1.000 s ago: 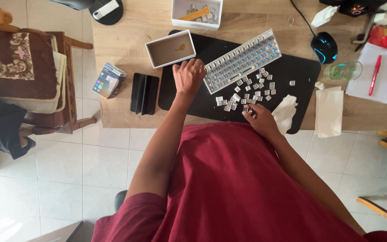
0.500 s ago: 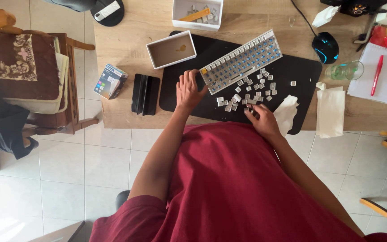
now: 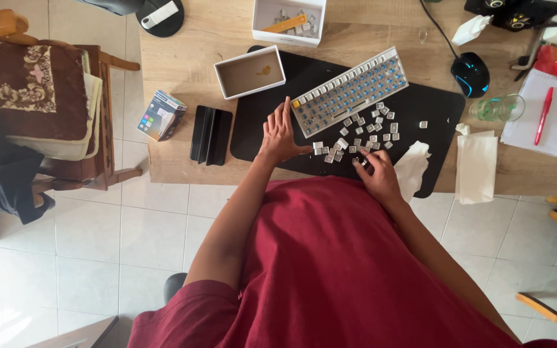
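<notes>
The left hand (image 3: 280, 134) lies flat and open on the black mat (image 3: 262, 138), fingers stretched toward the keyboard (image 3: 349, 90), its thumb tip just beside the nearest loose keycaps (image 3: 356, 138). It grips nothing. The right hand (image 3: 376, 174) is curled at the mat's near edge, fingertips pinched among the keycaps; whether a cap is actually held between them cannot be told from here.

The keyboard sits tilted across the mat's middle, most of its blue switches bare, a few caps along its far row. The keycaps lie scattered between the keyboard and the mat's near edge, with one stray cap off toward the mat's right side.

Right of the right hand, a crumpled tissue (image 3: 412, 167) overlaps the mat's near right corner, and a folded cloth (image 3: 476, 161) lies beyond it, hanging over the table (image 3: 182, 58) edge. At the mat's far left corner stands an open white box (image 3: 250, 71); left of the mat a black stand (image 3: 210, 135) lies near the table's front edge. Bare mat remains left of the left hand and right of the keyboard. A mouse (image 3: 470, 69) sits past the mat's far right corner.
</notes>
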